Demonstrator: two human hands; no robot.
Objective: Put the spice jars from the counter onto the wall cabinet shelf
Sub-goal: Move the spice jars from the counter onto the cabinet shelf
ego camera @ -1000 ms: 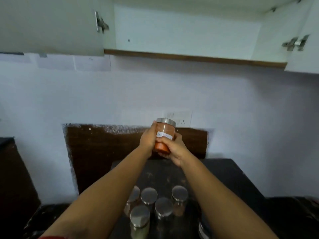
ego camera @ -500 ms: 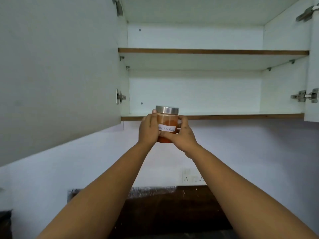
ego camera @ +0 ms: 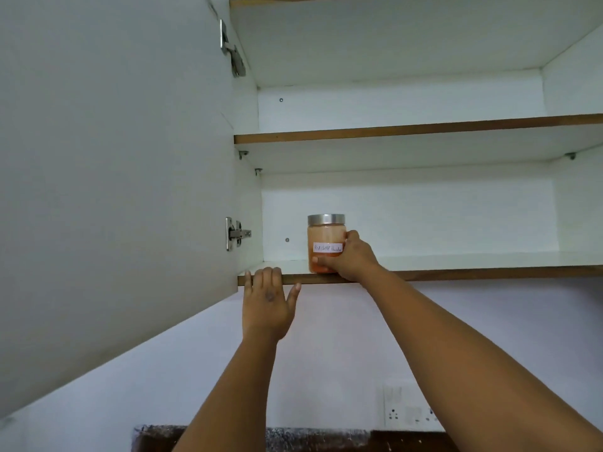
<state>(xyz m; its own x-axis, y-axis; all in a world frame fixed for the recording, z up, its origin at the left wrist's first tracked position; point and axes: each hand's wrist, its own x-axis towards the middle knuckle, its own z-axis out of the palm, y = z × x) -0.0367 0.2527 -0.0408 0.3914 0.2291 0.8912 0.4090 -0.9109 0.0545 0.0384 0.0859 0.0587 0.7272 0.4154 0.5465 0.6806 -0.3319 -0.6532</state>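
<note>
A glass spice jar (ego camera: pixel 325 234) with orange-red powder, a steel lid and a white handwritten label stands upright near the front left of the lower cabinet shelf (ego camera: pixel 456 273). My right hand (ego camera: pixel 350 257) wraps around the jar's right side and base. My left hand (ego camera: pixel 267 300) is off the jar, fingers spread, its fingertips resting on the brown front edge of the shelf to the jar's left. The other spice jars on the counter are out of view.
The white left cabinet door (ego camera: pixel 111 177) stands open beside my left arm, with two steel hinges (ego camera: pixel 235 233). A second shelf (ego camera: pixel 424 128) sits above. A wall socket (ego camera: pixel 411 409) is low on the right wall.
The jar went up from in front of the shelf edge onto the lower shelf. My left hand let go of it and dropped to the shelf edge. The view tilted upward.
</note>
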